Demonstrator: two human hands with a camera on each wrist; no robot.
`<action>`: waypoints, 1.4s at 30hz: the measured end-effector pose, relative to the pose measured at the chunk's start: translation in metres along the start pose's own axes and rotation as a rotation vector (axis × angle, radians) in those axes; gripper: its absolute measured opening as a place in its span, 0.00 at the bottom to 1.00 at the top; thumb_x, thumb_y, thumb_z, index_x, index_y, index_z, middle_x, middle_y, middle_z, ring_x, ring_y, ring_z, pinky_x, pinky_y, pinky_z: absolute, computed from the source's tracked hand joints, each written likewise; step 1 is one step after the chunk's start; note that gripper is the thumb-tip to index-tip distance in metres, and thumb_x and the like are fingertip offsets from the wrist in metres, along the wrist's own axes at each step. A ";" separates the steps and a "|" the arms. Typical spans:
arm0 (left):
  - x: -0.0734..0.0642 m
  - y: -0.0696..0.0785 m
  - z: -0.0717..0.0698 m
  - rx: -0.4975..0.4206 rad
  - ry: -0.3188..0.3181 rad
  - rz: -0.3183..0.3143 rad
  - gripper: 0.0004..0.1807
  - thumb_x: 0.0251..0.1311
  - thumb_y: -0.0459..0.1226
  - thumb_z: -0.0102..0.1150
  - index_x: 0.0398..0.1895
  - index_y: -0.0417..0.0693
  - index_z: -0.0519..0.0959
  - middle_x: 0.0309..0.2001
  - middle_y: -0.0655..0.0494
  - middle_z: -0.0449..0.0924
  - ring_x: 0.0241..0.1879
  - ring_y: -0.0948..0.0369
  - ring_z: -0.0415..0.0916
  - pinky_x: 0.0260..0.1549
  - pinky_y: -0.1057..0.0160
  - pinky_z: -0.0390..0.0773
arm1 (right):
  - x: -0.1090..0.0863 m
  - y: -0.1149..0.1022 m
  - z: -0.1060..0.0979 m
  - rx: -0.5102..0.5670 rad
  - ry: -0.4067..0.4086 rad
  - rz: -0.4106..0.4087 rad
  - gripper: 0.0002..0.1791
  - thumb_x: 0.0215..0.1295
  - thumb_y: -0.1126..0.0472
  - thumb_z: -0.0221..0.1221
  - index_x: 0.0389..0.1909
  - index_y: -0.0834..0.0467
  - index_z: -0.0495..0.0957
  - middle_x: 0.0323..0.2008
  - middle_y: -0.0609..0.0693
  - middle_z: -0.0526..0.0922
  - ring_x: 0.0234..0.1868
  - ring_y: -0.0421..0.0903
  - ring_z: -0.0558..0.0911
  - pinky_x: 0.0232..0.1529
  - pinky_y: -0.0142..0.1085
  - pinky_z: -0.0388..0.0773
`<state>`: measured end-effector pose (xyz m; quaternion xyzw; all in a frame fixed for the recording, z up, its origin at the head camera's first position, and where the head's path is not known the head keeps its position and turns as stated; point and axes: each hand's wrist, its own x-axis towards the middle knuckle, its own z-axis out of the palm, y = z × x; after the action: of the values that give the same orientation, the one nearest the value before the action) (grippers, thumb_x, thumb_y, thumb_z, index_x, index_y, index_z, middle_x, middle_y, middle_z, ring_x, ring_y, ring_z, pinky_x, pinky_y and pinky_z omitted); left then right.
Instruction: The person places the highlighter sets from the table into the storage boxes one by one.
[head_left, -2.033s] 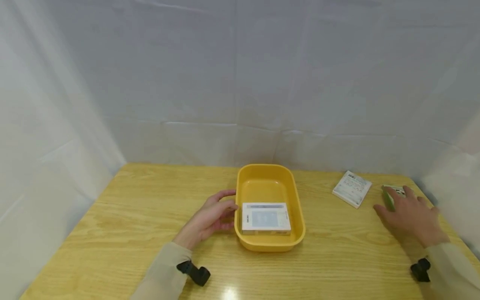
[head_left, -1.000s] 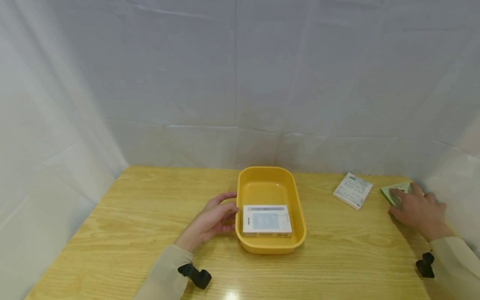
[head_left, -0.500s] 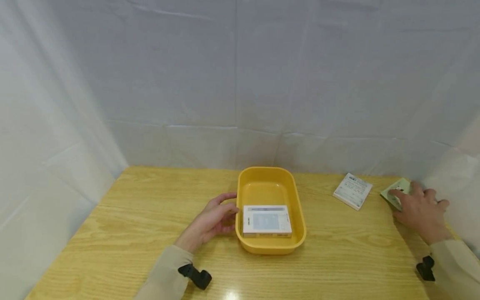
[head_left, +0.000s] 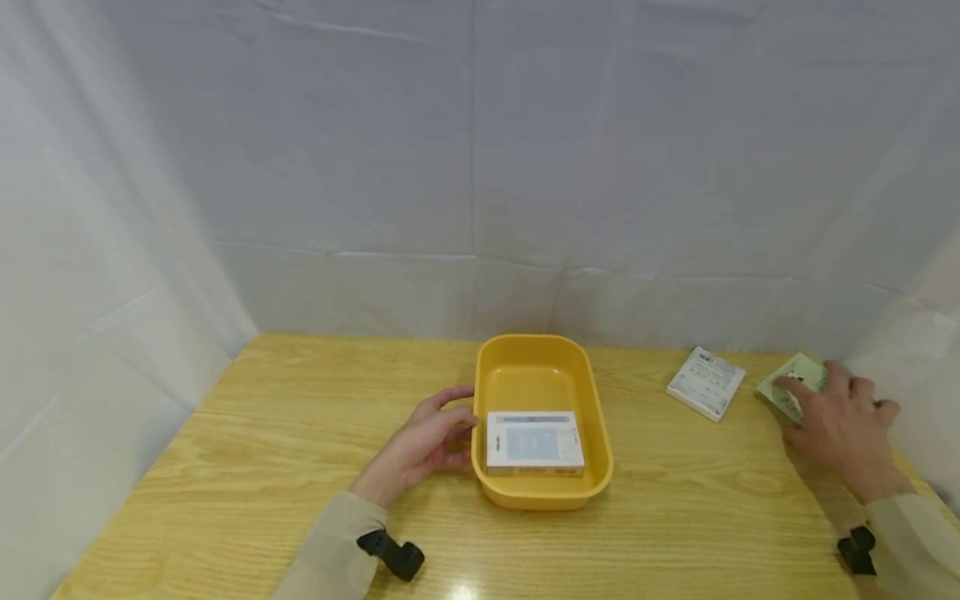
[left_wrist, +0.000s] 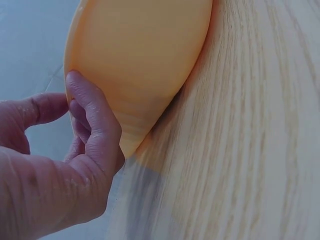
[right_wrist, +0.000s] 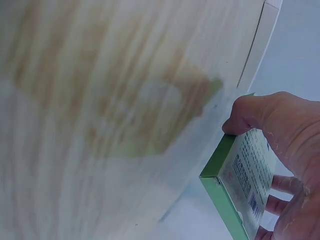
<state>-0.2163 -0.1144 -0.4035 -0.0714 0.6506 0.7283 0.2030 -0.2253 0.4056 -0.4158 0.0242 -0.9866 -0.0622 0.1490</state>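
Note:
My left hand (head_left: pixel 423 437) is at the left wall of a yellow plastic tub (head_left: pixel 600 454). In the left wrist view, the thumb and curled fingers (left_wrist: pixel 92 107) pinch the tub's rim. A flat white box (head_left: pixel 534 443) with a pale blue panel lies inside the tub's near half. At the far right, my right hand (head_left: pixel 851 425) grips a thin green box (head_left: pixel 801 367) with a small dark-and-white picture on its face. The right wrist view shows this green box (right_wrist: pixel 250 175) tilted, printed text and a barcode on one face, thumb on one edge and fingers opposite.
A small white printed box (head_left: pixel 705 383) lies to the left of the green one, near the back edge of the wooden table (head_left: pixel 300 433). White sheeting (head_left: pixel 480 167) hangs behind the table and at both sides.
Over the last two seconds my right hand went from covering the green box to gripping it, and the box has shifted slightly left. The left hand and the tub have stayed put.

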 end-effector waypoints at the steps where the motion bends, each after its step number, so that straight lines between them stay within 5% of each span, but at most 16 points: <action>1: 0.000 0.000 0.000 0.000 0.000 0.000 0.31 0.64 0.34 0.55 0.72 0.49 0.66 0.52 0.46 0.79 0.38 0.60 0.76 0.30 0.65 0.79 | 0.000 -0.001 -0.001 0.001 0.006 -0.002 0.36 0.47 0.59 0.75 0.59 0.58 0.75 0.61 0.87 0.58 0.49 0.89 0.62 0.29 0.75 0.63; 16: -0.002 0.001 -0.001 0.000 -0.013 -0.007 0.32 0.64 0.34 0.56 0.72 0.50 0.66 0.53 0.46 0.79 0.39 0.60 0.76 0.30 0.65 0.79 | -0.001 -0.020 -0.018 0.097 0.102 -0.083 0.35 0.49 0.61 0.71 0.61 0.52 0.72 0.65 0.81 0.58 0.54 0.89 0.61 0.31 0.76 0.60; 22: -0.002 0.001 -0.001 0.003 -0.015 -0.012 0.31 0.65 0.35 0.56 0.72 0.51 0.65 0.54 0.46 0.78 0.40 0.59 0.76 0.31 0.65 0.80 | 0.001 -0.029 -0.023 0.105 0.214 -0.147 0.36 0.45 0.63 0.71 0.60 0.51 0.74 0.64 0.79 0.62 0.52 0.88 0.64 0.27 0.74 0.60; 30: -0.002 0.001 -0.001 0.000 -0.017 -0.013 0.32 0.64 0.34 0.55 0.72 0.50 0.65 0.54 0.46 0.78 0.39 0.60 0.75 0.30 0.66 0.80 | 0.004 -0.045 -0.033 0.156 0.219 -0.162 0.38 0.46 0.63 0.72 0.63 0.50 0.73 0.68 0.76 0.60 0.56 0.86 0.62 0.34 0.80 0.59; 42: 0.000 0.000 -0.004 -0.013 -0.019 -0.020 0.33 0.63 0.33 0.56 0.73 0.50 0.65 0.55 0.45 0.79 0.43 0.58 0.77 0.32 0.64 0.82 | 0.006 -0.074 -0.044 0.192 0.351 -0.233 0.40 0.42 0.64 0.75 0.61 0.49 0.75 0.67 0.74 0.64 0.57 0.82 0.66 0.40 0.78 0.62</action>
<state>-0.2175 -0.1186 -0.4039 -0.0723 0.6433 0.7310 0.2157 -0.2156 0.3264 -0.3823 0.1623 -0.9376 0.0203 0.3070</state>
